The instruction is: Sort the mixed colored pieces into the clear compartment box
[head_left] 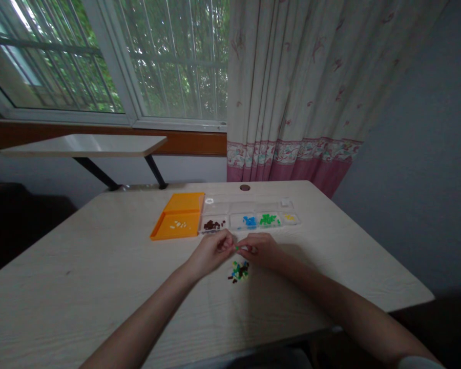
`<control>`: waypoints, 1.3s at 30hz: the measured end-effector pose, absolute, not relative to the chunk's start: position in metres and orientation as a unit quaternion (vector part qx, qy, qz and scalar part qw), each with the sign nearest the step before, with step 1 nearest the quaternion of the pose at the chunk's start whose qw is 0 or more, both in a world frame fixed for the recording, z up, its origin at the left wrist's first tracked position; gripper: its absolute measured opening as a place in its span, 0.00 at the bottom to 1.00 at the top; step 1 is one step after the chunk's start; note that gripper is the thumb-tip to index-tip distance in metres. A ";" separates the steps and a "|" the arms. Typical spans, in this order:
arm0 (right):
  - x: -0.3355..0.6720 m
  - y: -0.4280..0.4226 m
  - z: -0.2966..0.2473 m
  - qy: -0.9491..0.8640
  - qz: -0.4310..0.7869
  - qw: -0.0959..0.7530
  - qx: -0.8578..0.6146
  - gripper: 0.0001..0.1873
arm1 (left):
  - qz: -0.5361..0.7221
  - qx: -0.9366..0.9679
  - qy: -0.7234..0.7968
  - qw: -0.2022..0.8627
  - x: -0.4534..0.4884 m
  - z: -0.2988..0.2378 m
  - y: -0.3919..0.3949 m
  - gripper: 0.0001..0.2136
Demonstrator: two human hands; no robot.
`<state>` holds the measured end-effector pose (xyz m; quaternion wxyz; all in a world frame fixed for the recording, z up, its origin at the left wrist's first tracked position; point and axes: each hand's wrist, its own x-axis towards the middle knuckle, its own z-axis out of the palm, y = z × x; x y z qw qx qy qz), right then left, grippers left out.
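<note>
Left hand (pixel 211 252) and right hand (pixel 262 249) meet fingertip to fingertip, both pinching a tiny green piece (pixel 237 248) just above the worktop (pixel 100 277). The mixed-colour pile (pixel 238 270) lies right beneath them, with the clear compartment box (pixel 249 207) and orange tray (pixel 179 218) beyond.

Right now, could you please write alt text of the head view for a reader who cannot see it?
The left hand and right hand meet at a small green piece, just beyond a pile of mixed coloured pieces on a pale table. Farther off lie a clear compartment box of sorted colours and an orange tray.
</note>
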<state>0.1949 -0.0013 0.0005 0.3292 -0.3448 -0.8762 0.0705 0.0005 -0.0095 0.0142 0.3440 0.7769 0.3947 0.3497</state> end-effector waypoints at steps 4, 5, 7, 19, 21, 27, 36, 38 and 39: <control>0.195 -0.002 0.004 -0.877 0.070 0.335 -0.336 0.08 | 0.346 0.783 0.402 0.324 0.000 0.012 -0.008 0.08; 0.196 -0.002 0.004 -0.877 0.067 0.339 -0.334 0.08 | 0.346 0.782 0.404 0.325 -0.001 0.012 -0.007 0.08; 0.198 0.000 0.004 -0.875 0.059 0.351 -0.329 0.08 | 0.347 0.777 0.408 0.331 -0.001 0.012 -0.007 0.08; 0.219 0.011 0.016 -0.821 -0.046 0.473 -0.317 0.06 | 0.193 0.879 0.345 0.265 -0.006 0.025 -0.009 0.06; 0.221 0.012 0.017 -0.818 -0.057 0.477 -0.318 0.05 | 0.180 0.893 0.330 0.248 -0.006 0.023 -0.009 0.08; 0.220 0.012 0.017 -0.817 -0.071 0.478 -0.314 0.06 | 0.166 0.905 0.319 0.226 -0.006 0.017 -0.009 0.10; 0.253 0.033 0.019 -0.819 -0.120 0.382 -0.410 0.10 | 0.143 0.908 0.324 0.224 -0.006 0.022 -0.012 0.10; 0.264 0.039 0.018 -0.808 -0.102 0.368 -0.449 0.10 | 0.139 0.909 0.322 0.226 -0.005 0.024 -0.013 0.10; 0.268 0.042 0.017 -0.801 -0.094 0.360 -0.470 0.11 | 0.137 0.910 0.320 0.226 -0.005 0.025 -0.013 0.10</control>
